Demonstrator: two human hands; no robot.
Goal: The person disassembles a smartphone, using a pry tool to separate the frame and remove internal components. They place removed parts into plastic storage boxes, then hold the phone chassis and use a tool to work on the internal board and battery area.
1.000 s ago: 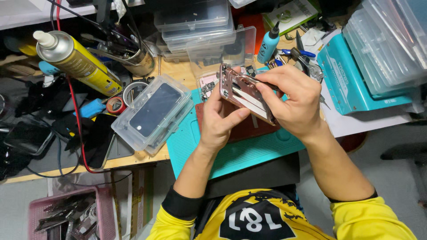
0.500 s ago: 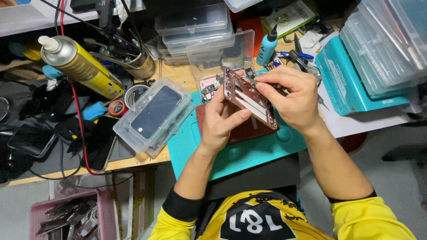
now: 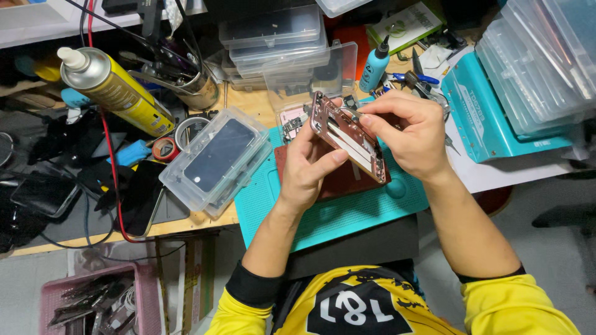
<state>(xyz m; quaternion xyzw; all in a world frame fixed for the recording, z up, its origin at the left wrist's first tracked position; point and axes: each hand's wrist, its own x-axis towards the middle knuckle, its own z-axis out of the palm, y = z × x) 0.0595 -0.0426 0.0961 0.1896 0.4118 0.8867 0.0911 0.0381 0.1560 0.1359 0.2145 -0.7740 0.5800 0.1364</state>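
My left hand [image 3: 308, 166] grips an opened phone frame [image 3: 347, 138], pinkish metal with its inside facing up, tilted above a teal work mat [image 3: 347, 214]. My right hand [image 3: 411, 133] is pinched at the frame's upper right edge, fingertips on the inner parts; whether it holds a small tool I cannot tell. A dark red panel [image 3: 338, 180] lies on the mat under the frame.
A clear plastic case with a black screen [image 3: 214, 158] lies left of the mat. A yellow spray can [image 3: 115, 90] leans at the back left. Stacked clear boxes [image 3: 279, 40], a blue bottle [image 3: 375, 65], a teal box [image 3: 490, 118] and a pink basket [image 3: 93, 301] surround the bench.
The phone frame has stayed in both hands, shifting slightly lower and tilting. My right fingers have moved along its top edge.
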